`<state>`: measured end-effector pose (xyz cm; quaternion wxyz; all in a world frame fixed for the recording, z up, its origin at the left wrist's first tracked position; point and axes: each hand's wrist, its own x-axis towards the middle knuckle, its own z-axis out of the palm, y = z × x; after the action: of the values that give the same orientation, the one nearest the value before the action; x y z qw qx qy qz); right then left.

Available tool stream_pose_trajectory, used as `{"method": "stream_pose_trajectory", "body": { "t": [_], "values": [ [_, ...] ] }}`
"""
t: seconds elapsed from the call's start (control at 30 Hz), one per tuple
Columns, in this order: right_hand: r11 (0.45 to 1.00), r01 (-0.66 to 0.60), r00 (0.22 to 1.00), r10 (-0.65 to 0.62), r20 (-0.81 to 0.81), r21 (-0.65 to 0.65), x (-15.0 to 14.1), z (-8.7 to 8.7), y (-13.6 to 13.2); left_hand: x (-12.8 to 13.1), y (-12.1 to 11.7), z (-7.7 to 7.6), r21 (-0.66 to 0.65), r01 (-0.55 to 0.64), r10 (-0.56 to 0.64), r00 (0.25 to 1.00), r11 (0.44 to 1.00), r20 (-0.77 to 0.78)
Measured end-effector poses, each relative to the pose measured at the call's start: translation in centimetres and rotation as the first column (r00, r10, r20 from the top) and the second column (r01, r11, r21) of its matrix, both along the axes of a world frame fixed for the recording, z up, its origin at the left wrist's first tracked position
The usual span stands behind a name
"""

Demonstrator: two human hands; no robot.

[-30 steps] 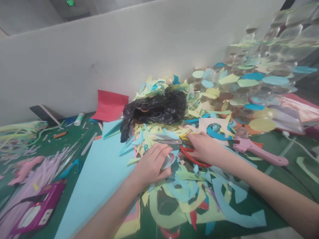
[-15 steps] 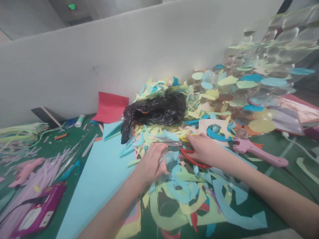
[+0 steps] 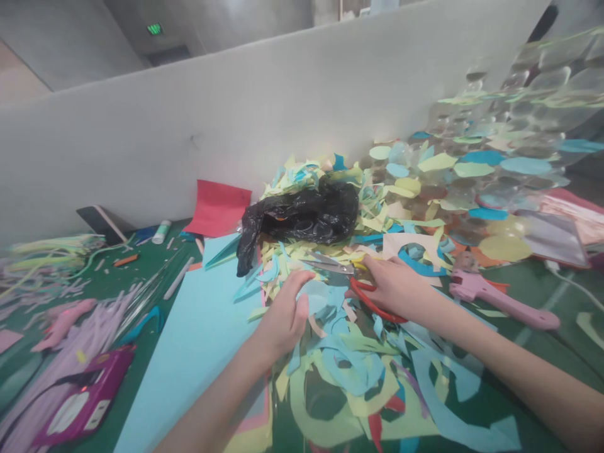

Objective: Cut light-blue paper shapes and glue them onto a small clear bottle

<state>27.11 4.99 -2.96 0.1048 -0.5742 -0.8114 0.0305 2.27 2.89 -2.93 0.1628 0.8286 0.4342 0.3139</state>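
My left hand (image 3: 284, 313) is closed, with thumb and fingers pinching the edge of a light blue paper disc (image 3: 317, 294). Wrapped in my right hand (image 3: 391, 286) is a pair of scissors (image 3: 333, 267), with red and yellow handles and metal blades pointing left. The blades lie just above the disc, apart from it as far as I can see, and look slightly parted. Under both hands spreads a heap of cut paper scraps (image 3: 349, 362) in blue, green and yellow, some curled into rings.
A crumpled black plastic bag (image 3: 306, 217) sits behind the hands. To the left lie blue paper sheets (image 3: 189, 340), purple sticks (image 3: 89, 352) and a magenta power strip (image 3: 87, 396). A pink glue gun (image 3: 503, 296) lies right, before stacked clear plastic cups (image 3: 533, 126). A low grey partition (image 3: 141, 157) stands behind.
The camera view has shifted slightly. The scissors' blades have moved up, away from the paper disc, and the disc now shows more of its face beside my left thumb.
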Motion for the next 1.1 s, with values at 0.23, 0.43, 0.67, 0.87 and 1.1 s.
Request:
{"method": "stream_pose_trajectory", "body": {
  "t": [0.23, 0.43, 0.67, 0.87, 1.1],
  "values": [
    [1.000, -0.021, 1.000, 0.021, 0.012, -0.011, -0.1, -0.1, -0.1, 0.0, 0.0, 0.1, -0.011, -0.013, 0.013, 1.000, 1.000, 0.003],
    [0.999, 0.024, 0.998, -0.027, -0.058, -0.048, -0.1, -0.2, 0.1, -0.1, 0.2, -0.1, -0.054, -0.012, 0.015, 0.998, 0.998, 0.059],
    [0.969, 0.000, 0.952, -0.076, -0.297, -0.248, 0.7, -0.1, 0.7, 0.0, 0.8, 0.0, -0.187, -0.322, 0.362, 0.899, 0.928, 0.247],
    [0.984, -0.016, 0.972, -0.026, -0.235, -0.176, -0.2, 0.8, -0.2, 0.3, 1.2, 0.1, -0.307, -0.343, 0.436, 0.841, 0.888, 0.320],
    [0.976, 0.034, 0.953, -0.097, -0.287, -0.215, -0.6, 0.9, 0.0, 0.1, 1.6, 0.3, -0.307, -0.385, 0.483, 0.785, 0.871, 0.387]
  ]
}}
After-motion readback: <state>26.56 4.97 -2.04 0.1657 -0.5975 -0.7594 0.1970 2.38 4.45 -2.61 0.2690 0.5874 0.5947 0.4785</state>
